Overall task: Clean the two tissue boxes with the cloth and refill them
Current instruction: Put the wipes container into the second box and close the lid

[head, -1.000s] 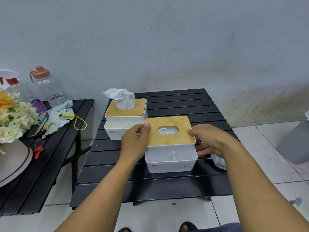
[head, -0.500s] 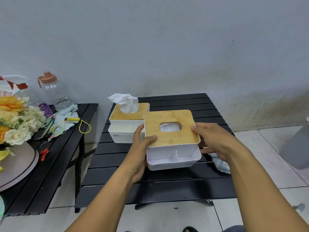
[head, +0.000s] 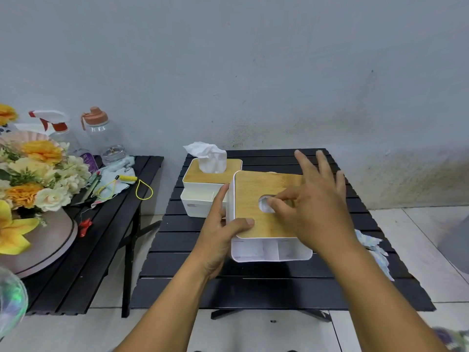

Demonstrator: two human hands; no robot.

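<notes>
The left hand [head: 218, 237] gripped the near box [head: 269, 250] by its left side, thumb on the lid [head: 253, 184], over the table [head: 253, 288] just before the far box [head: 203, 199], while the tissue [head: 264, 204] showing through the lid lay right under the right hand [head: 314, 207]'s bent thumb and forefinger, other fingers spread, pinch unclear.

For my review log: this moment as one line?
left hand grips near tissue box | right hand fingers at lid opening | far tissue box on table
</notes>
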